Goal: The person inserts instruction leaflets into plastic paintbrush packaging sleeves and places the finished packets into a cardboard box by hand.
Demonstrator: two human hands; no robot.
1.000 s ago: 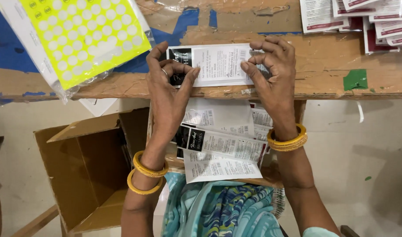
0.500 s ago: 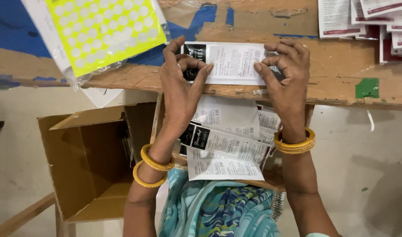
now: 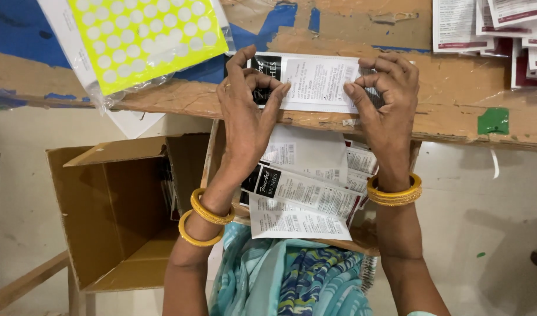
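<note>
- Head view looks straight down on a white printed packet (image 3: pixel 318 82) with a black band at its left end, lying flat near the front edge of the worktop (image 3: pixel 456 111).
- Left hand (image 3: pixel 248 114) pinches the packet's black end, thumb and forefinger curled together, so its grip is clenched on the packet.
- Right hand (image 3: pixel 385 99) presses the packet's right end with bent fingertips, its grip likewise grasping the packet.
- Both wrists carry gold bangles (image 3: pixel 207 213).
- A neon-yellow sheet of round white stickers (image 3: pixel 145 38) in a clear sleeve lies tilted at the worktop's left, overhanging the edge.
- A stack of white and maroon packets (image 3: pixel 491 26) sits at the far right corner.
- A small green square patch (image 3: pixel 493 120) is stuck near the right front edge.
- Just below the worktop edge, a pile of similar white packets (image 3: pixel 303 193) rests above the person's lap.
- An open brown cardboard box (image 3: pixel 116 210) stands at the left on a wooden frame.
- Worktop surface is worn brown board with patches of blue; the floor (image 3: pixel 497 222) beneath is pale and scuffed.
</note>
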